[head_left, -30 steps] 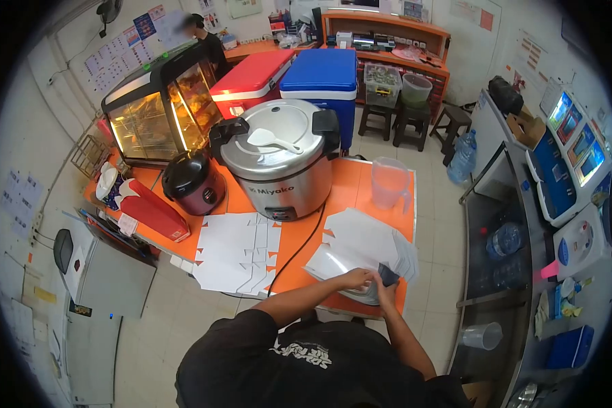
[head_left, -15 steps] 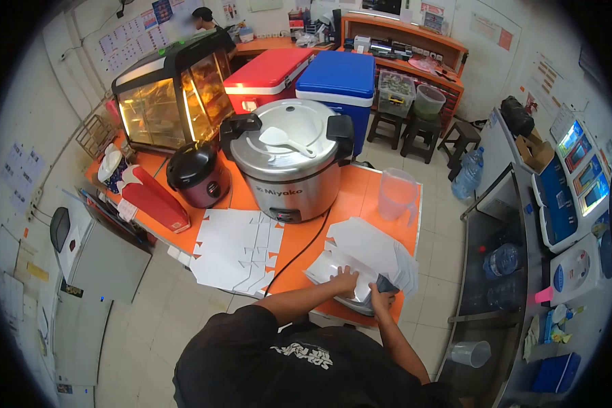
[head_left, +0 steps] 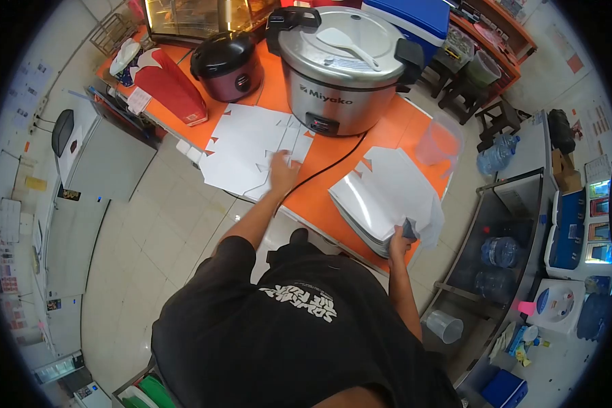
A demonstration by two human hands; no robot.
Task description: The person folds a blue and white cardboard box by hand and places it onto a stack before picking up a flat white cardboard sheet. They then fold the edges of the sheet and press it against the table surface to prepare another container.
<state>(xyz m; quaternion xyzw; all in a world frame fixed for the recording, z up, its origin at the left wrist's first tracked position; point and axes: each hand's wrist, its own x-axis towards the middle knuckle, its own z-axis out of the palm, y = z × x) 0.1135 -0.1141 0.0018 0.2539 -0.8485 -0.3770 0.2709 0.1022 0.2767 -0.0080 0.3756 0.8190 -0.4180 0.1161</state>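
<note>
My left hand [head_left: 283,171] reaches over the right part of a flat stack of white die-cut cardboard sheets [head_left: 241,146], its fingers apart and touching or just above the top sheet. My right hand [head_left: 399,246] is closed on a small dark grey cloth [head_left: 409,228]. It rests at the lower right of a second pile of white cardboard blanks [head_left: 370,204], whose glossy top sheets curve upward. A black power cord [head_left: 326,166] runs across the orange table [head_left: 306,207] between the two piles.
A large steel Miyako rice cooker [head_left: 347,75] with a white rice paddle [head_left: 347,46] on its lid stands behind the piles. Nearby are a smaller dark cooker [head_left: 228,68], a red carton [head_left: 170,85] and a clear plastic jug [head_left: 440,139]. Metal shelving [head_left: 493,238] is at right.
My left hand has left the right-hand pile and moved left to the other sheets. My right hand stays at its pile with the cloth. The view has tilted down.
</note>
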